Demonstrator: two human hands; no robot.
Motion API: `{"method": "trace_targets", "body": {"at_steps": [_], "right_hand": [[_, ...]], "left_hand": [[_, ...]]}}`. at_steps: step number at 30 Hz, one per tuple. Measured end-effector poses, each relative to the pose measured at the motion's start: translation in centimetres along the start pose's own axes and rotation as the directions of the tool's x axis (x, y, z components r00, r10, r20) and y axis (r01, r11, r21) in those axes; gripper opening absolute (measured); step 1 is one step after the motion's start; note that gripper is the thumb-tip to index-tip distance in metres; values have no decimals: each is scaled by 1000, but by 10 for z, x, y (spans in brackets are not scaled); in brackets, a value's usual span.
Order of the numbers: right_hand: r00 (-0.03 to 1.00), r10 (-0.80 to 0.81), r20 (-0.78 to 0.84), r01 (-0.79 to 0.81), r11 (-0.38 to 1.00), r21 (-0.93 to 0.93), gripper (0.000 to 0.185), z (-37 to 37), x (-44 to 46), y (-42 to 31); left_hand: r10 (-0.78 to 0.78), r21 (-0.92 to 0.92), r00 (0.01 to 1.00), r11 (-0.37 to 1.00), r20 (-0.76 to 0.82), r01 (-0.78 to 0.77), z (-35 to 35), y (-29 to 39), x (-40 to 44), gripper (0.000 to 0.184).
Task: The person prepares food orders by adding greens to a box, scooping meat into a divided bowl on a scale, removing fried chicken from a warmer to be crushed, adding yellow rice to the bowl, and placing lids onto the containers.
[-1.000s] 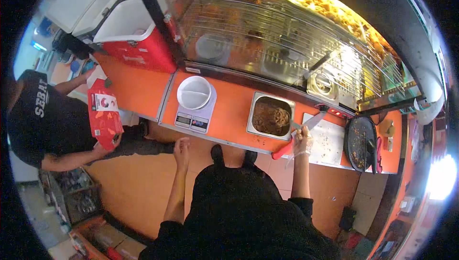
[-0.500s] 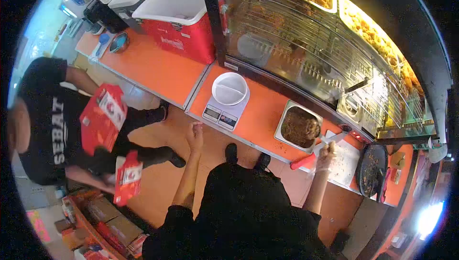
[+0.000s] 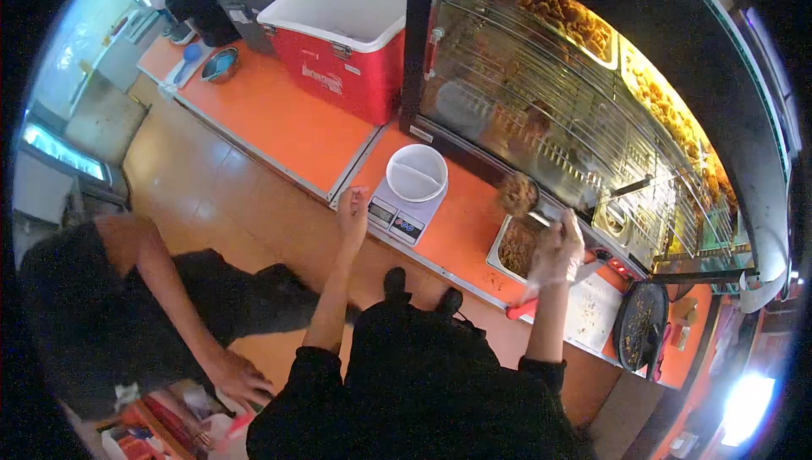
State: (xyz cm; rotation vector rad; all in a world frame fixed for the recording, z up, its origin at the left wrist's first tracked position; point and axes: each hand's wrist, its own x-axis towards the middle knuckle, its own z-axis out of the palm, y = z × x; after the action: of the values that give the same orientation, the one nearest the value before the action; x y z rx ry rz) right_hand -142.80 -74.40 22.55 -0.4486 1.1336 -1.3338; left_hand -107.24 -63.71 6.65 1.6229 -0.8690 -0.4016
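Note:
My right hand, in a clear glove, is closed round the handle of a spoon. The spoon is heaped with brown minced food, lifted over the back edge of a metal tray that holds more of it. My left hand is at the counter's front edge, beside a digital scale, its fingers curled; nothing can be made out in them. A white divided bowl stands on the scale.
A co-worker bends down at the left, over boxes. A red cooler stands on the counter's left part. Behind is a glass food warmer. To the right lie a red-handled knife, a white board and a black pan.
My right hand has lifted the loaded spoon out of the tray and moved it left. The co-worker has bent down, and the red cartons have left their hands.

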Motion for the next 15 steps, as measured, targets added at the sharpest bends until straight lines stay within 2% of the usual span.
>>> {"method": "trace_targets", "body": {"at_steps": [1, 2, 3, 5, 6, 8, 10, 11, 12, 13, 14, 15], "right_hand": [[998, -1, 62, -3, 998, 65, 19, 21, 1, 7], [998, 55, 35, -59, 990, 129, 17, 42, 1, 13], [997, 45, 57, -50, 994, 98, 16, 57, 6, 23], [995, 1, 101, -3, 1000, 15, 16, 80, 24, 52], [992, -31, 126, 36, 999, -37, 18, 88, 33, 66], [983, -22, 183, 49, 988, -143, 18, 99, 39, 87], [932, -192, 306, 283, 915, -289, 18, 104, 59, 117], [931, -191, 311, 285, 913, -291, 18, 103, 63, 123], [792, -393, 468, 594, 673, -440, 13, 109, 55, 123], [584, -494, 644, 811, 318, -491, 9, 114, 50, 125], [583, -492, 646, 812, 315, -492, 9, 118, 45, 126], [355, -405, 843, 930, 64, -361, 5, 120, 42, 128]], "left_hand": [[-31, -72, 999, 997, 42, 34, 4, 1, 4, 18], [-57, -142, 995, 988, 86, 69, 8, 3, 7, 22], [-55, -147, 996, 987, 75, 66, 12, 5, 9, 22], [194, -52, 981, 980, 28, -192, 22, 5, 14, 35], [196, -55, 981, 979, 16, -195, 26, 4, 16, 35], [72, 7, 995, 997, 63, -72, 36, 0, 19, 45], [71, -46, 996, 997, 50, -68, 41, 1, 21, 51], [53, -38, 995, 998, 84, -50, 41, 2, 19, 50], [37, -31, 992, 999, 118, -33, 41, 5, 20, 49], [35, -34, 993, 999, 116, -32, 39, 15, 21, 49], [-30, -79, 985, 996, 167, 44, 36, 24, 21, 49], [-92, -120, 971, 985, 222, 121, 36, 24, 20, 49]]}}
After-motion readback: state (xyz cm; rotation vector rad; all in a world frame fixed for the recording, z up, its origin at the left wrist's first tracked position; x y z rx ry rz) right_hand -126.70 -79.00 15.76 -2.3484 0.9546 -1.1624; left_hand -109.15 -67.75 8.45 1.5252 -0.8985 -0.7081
